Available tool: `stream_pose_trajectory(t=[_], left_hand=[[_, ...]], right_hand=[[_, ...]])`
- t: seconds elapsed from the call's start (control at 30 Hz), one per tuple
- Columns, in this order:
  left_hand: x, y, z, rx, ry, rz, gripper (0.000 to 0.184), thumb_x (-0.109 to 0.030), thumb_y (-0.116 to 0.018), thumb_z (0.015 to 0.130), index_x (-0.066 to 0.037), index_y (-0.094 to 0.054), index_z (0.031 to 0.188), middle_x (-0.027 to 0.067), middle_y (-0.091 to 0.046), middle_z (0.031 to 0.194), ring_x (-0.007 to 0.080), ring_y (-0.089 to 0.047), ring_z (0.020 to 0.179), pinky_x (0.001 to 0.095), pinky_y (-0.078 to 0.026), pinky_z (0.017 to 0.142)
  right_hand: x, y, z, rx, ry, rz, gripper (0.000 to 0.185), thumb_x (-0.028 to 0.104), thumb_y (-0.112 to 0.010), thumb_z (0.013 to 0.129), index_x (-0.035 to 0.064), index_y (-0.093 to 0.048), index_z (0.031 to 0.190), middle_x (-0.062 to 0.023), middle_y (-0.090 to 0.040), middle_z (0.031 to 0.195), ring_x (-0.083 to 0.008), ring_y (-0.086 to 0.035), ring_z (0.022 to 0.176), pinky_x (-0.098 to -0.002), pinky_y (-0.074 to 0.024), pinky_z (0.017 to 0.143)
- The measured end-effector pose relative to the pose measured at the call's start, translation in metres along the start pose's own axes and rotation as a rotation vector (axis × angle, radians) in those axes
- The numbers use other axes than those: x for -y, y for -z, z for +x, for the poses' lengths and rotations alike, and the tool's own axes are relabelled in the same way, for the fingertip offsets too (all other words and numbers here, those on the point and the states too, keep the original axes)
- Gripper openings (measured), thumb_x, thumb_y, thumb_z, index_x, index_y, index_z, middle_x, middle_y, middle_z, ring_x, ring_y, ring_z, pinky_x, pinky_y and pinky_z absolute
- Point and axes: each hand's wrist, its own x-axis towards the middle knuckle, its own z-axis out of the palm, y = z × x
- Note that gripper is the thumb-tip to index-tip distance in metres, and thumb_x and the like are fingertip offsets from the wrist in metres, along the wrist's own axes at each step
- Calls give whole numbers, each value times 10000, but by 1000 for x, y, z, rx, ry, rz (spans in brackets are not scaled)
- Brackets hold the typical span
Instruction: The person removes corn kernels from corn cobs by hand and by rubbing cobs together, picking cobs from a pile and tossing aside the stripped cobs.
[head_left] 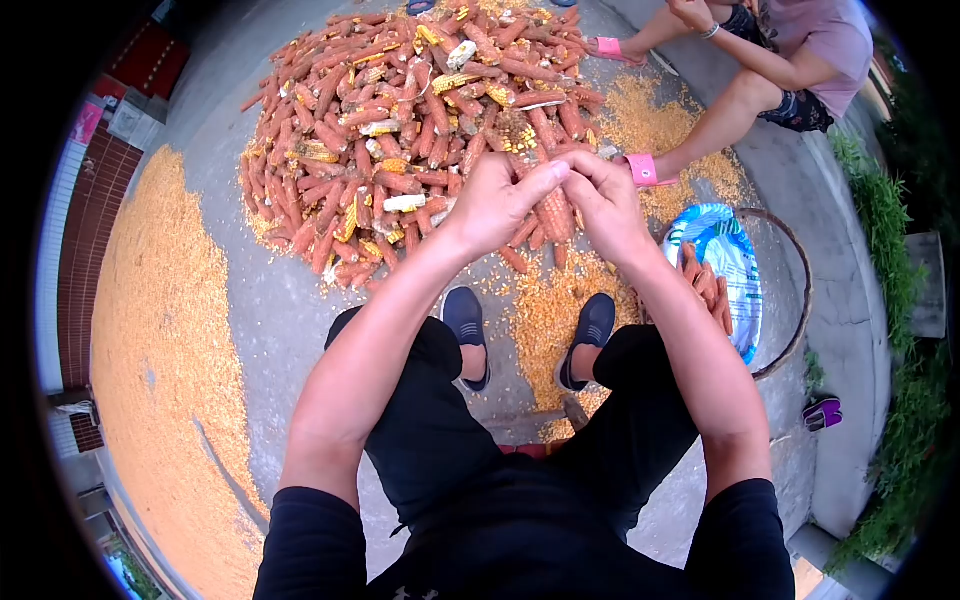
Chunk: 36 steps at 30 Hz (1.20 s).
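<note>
In front of me my left hand (497, 204) and my right hand (608, 213) are closed and meet at the thumbs. Between them is a corn cob (555, 218), mostly bare and reddish, looking larger than those behind it. A patch of yellow kernels (520, 138) shows beyond my left fingers, on or just beside this cob. My hands cover its middle. Right behind them rises a big heap of corn cobs (350, 150), most of them stripped, some with yellow kernels left.
Loose kernels (545, 330) lie between my shoes (466, 325). A basket lined with a blue-and-white sheet (735, 270) holds several reddish cobs (705, 285) at my right. Another person (800, 60) sits at upper right. Kernels spread widely (165, 380) on the left; a purple shoe (822, 414) lies far right.
</note>
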Motion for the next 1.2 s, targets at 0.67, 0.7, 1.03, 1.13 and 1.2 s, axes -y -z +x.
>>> stream_pose_trajectory(t=[0.67,0.7,1.03,1.13,1.2], left_hand=[[2,0,-2,150,21,357,475,-444,-674,909,25,-684,840,66,-632,641,176,-619,575,358,-475,538],[9,-2,-1,130,-14,283,450,-422,-689,906,27,-683,873,63,-641,667,174,-616,576,348,-473,541],[0,22,-1,159,-30,-237,358,-70,-748,847,-18,-637,1184,56,-682,1014,115,-655,873,274,-555,735],[1,22,-1,149,12,-230,361,-3,-717,834,-36,-646,1187,53,-680,1040,119,-655,871,285,-562,746],[3,20,1,99,96,-131,373,2,-707,820,-23,-643,1186,73,-691,1013,142,-666,877,313,-554,762]], right_hand=[[7,8,-4,-24,-130,209,192,76,-620,942,-39,-707,1069,-44,-678,831,-88,-635,780,-263,-518,686],[8,8,-5,-32,-136,189,210,90,-622,941,-39,-707,1084,-55,-689,864,-97,-641,808,-273,-522,708],[13,37,-6,422,-253,157,395,264,-655,992,-45,-652,1238,-116,-711,978,-152,-708,804,-279,-562,605],[15,38,-10,371,-326,169,382,220,-721,951,-39,-664,1227,-64,-702,886,-112,-678,743,-262,-543,573],[9,46,-9,318,-281,85,384,231,-736,942,-35,-678,1212,-49,-696,865,-98,-655,717,-262,-526,597]])
